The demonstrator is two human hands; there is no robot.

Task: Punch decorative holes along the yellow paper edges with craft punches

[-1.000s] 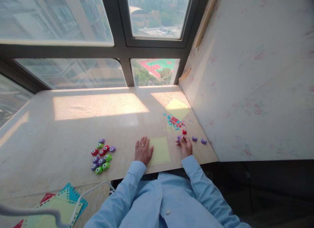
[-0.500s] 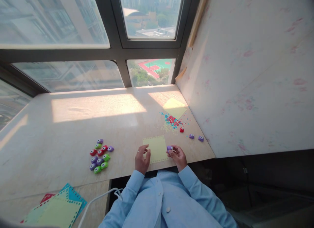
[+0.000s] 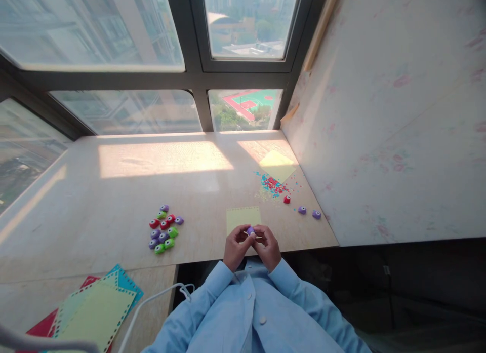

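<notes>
A small purple craft punch (image 3: 250, 231) is held between the fingertips of my left hand (image 3: 237, 246) and my right hand (image 3: 268, 245), close to the table's front edge. Both hands are closed around it, and the fingers hide part of it. Under and just beyond them lies a pale yellow sheet of paper (image 3: 243, 216) with small holes along its far edge. My hands cover the sheet's near part.
To the left sit several red, green and purple punches (image 3: 164, 236). Perforated coloured sheets (image 3: 102, 307) lie stacked at lower left beside a white cable (image 3: 152, 296). Confetti (image 3: 274, 186), a yellow sheet (image 3: 277, 164), a red punch (image 3: 287, 199) and two purple punches (image 3: 302, 210) are at right.
My left hand has left the sheet's left side and joined my right hand on the purple punch. The right hand has brought the punch inward. The view has shifted slightly.
</notes>
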